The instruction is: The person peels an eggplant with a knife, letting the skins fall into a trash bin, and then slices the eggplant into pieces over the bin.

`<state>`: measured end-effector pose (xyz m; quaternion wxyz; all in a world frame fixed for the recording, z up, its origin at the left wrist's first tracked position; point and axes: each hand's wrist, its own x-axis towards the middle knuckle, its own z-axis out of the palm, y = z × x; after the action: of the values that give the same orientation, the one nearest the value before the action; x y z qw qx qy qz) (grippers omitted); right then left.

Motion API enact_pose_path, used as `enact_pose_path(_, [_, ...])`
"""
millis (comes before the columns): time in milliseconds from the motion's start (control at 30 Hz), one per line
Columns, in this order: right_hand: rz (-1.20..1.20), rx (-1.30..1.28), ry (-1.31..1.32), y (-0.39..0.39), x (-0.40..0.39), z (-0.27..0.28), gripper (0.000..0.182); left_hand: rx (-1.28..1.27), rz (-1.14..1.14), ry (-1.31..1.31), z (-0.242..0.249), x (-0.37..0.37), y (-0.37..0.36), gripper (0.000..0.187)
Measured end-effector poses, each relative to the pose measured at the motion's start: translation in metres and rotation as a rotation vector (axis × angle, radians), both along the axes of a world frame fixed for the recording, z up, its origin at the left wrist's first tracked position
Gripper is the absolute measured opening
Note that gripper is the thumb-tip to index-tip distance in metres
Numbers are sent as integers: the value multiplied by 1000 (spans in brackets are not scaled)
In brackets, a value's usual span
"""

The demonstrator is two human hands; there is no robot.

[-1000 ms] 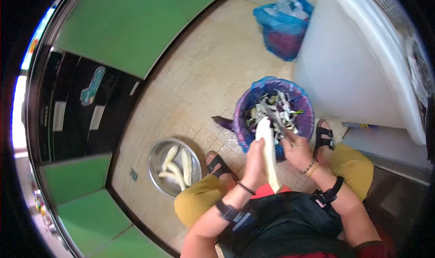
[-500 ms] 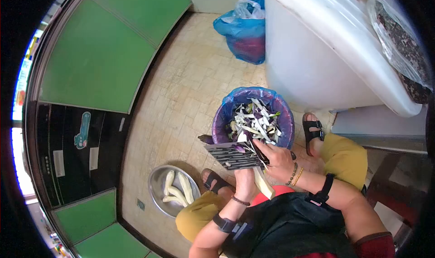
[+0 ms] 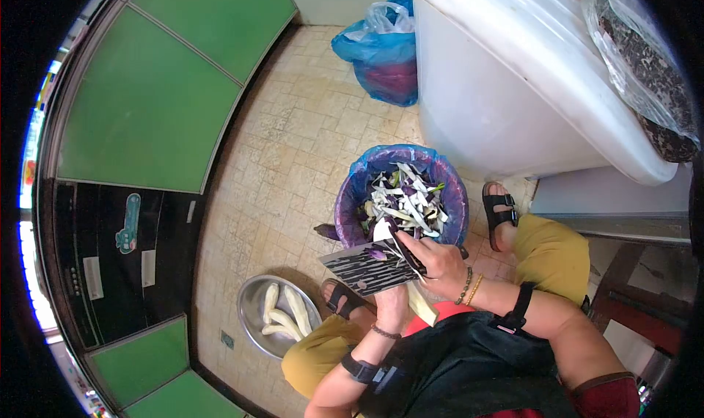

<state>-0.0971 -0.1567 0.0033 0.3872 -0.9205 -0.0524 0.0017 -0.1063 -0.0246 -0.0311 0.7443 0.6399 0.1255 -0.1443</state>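
My right hand [image 3: 443,270] is closed round the handle end of a wide cleaver [image 3: 370,268], whose dark, streaked blade points left. Bits of purple peel stick to the blade. Below the blade, my left hand [image 3: 391,306] grips an eggplant [image 3: 423,306]; its pale, peeled end shows between my hands, and the blade hides my left fingertips. Just beyond the hands stands a bin [image 3: 460,198] lined with a blue bag, holding white and purple peelings [image 3: 407,202]. A steel bowl [image 3: 244,317] at the lower left holds several peeled eggplants [image 3: 297,312].
An unpeeled eggplant [image 3: 326,232] lies on the floor left of the bin. A blue plastic bag [image 3: 385,70] sits near the back wall. At the upper right is a large white tub [image 3: 484,95]. Green cabinets [image 3: 147,110] line the left. My sandaled feet flank the bin.
The view has shifted slightly. The cleaver and both hands keep nearly the same positions relative to the bin, and the grip is unchanged.
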Motion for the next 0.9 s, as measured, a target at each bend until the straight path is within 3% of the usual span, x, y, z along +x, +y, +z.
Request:
enact_pose_path(33, [-1,-2,-7,1,0,0,54,198,-106,-67,5,1,2,21])
enact_pose_path(67, [0,-3,-8,1,1,-1,54,198,-105,-67,10,1,0,21])
enact_pose_path(133, [1,19,-28,3,2,-3,55,-148,137,194,26,5,-6,23])
enact_pose_path(200, [9,17,-18,3,3,-2,55,-88,106,158,7,-2,3,23])
enact_pose_path(267, [16,14,-9,3,5,-3,55,377,-118,-224,-25,-8,15,22])
enact_pose_path(533, [13,5,-18,5,1,-13,55,225,-45,-154,13,-5,7,23])
enact_pose_path(600, [2,-8,9,5,1,-16,55,-145,172,206,44,4,-2,27])
enact_pose_path(767, [16,47,-24,1,6,-13,55,33,59,126,39,5,7,35])
enact_pose_path(900, [30,46,28,0,3,-15,50,71,32,52,39,2,13,28])
